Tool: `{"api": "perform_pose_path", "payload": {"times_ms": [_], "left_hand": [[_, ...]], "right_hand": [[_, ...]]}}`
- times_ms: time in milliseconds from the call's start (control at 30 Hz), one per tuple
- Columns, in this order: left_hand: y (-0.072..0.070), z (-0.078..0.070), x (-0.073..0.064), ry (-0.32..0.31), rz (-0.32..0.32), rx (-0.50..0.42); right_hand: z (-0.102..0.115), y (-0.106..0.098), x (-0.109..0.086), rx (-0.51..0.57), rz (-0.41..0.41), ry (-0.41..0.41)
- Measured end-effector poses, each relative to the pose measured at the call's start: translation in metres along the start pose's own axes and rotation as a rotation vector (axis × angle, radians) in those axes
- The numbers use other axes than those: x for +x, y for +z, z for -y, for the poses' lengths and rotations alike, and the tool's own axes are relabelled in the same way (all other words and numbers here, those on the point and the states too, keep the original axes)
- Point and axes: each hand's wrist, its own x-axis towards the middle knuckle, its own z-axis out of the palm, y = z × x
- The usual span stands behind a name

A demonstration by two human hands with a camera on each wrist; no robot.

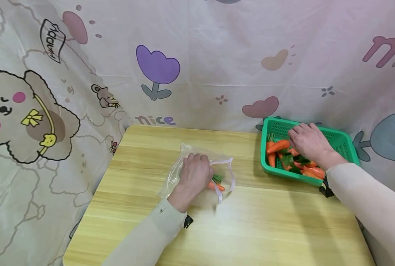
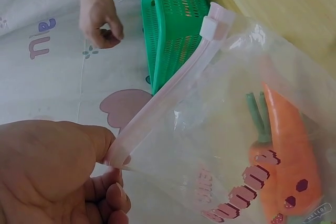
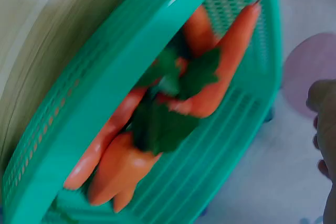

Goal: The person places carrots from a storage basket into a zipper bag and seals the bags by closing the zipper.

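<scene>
Evidently the work is only partway: at least two carrots (image 2: 294, 150) are already inside the clear bag (image 1: 173, 179), which is on the bench (image 1: 250, 225) under the left hand (image 1: 195, 171). More orange vegetables (image 1: 278, 146), mostly carrot-shaped, lie in the green basket (image 1: 292, 177) toward the right, so a good part seems left to handle. The bag's pale zip strip (image 1: 232, 173) bows apart in the head view, and its slider (image 2: 210, 28) sits at one end, so closing it looks not yet done.

As for the hands, the left pinches the corner of the strip between thumb and fingers. The right hand (image 1: 308, 142) hangs over the basket, its fingers loosely bent, with nothing visible between them.

Some things are hard to make out. In the head view the left hand covers much of the bag, so its full contents cannot be counted. Dark green leaves (image 3: 163, 127) and the basket's near wall hide part of the pile. The right-wrist view is blurred and cuts off most of that hand at its edge.
</scene>
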Motion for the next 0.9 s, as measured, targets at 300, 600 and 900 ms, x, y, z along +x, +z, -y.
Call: {"api": "perform_pose_path", "payload": {"times_ms": [300, 600, 900], "left_hand": [[0.002, 0.002, -0.001, -0.023, 0.011, -0.041], [0.005, 0.003, -0.001, -0.002, -0.01, -0.042], [0.006, 0.003, 0.001, -0.01, 0.046, -0.039]], "right_hand": [[-0.028, 0.026, 0.003, -0.101, 0.182, -0.131], [-0.031, 0.036, 0.005, -0.059, 0.196, -0.108], [-0.026, 0.053, 0.007, -0.098, 0.299, -0.147]]}}
